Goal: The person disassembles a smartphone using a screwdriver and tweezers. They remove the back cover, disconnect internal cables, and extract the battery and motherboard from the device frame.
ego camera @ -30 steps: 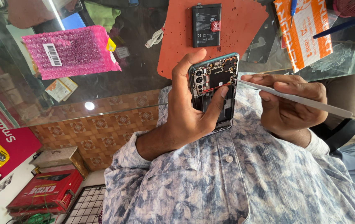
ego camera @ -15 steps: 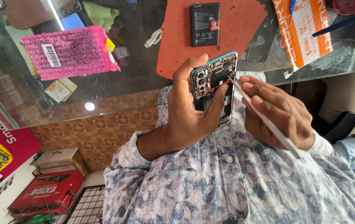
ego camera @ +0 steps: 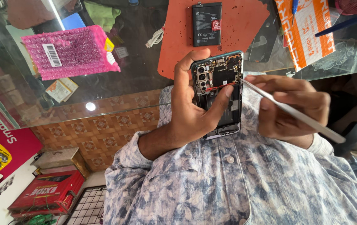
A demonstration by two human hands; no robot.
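Observation:
My left hand (ego camera: 193, 112) grips an opened smartphone (ego camera: 219, 83) with its back cover off, circuit board and camera modules exposed. The thumb lies along the phone's left edge and a fingertip presses near a red strip across its middle. My right hand (ego camera: 293, 110) pinches a pair of metal tweezers (ego camera: 285, 110), whose tips touch the phone's right edge near the top. Both hands hover in front of my patterned shirt, just short of the glass counter.
A glass counter (ego camera: 103, 104) holds an orange work mat (ego camera: 237, 25) with a black phone battery (ego camera: 207, 23), a pink bubble-wrap pouch (ego camera: 70, 52), a white cable (ego camera: 155, 38) and an orange printed packet (ego camera: 310, 31). A red box (ego camera: 47, 193) sits on the floor at left.
My right hand swung the tweezers down beside the phone, then raised them again so the tips meet the phone's upper right edge. My left hand kept hold of the phone.

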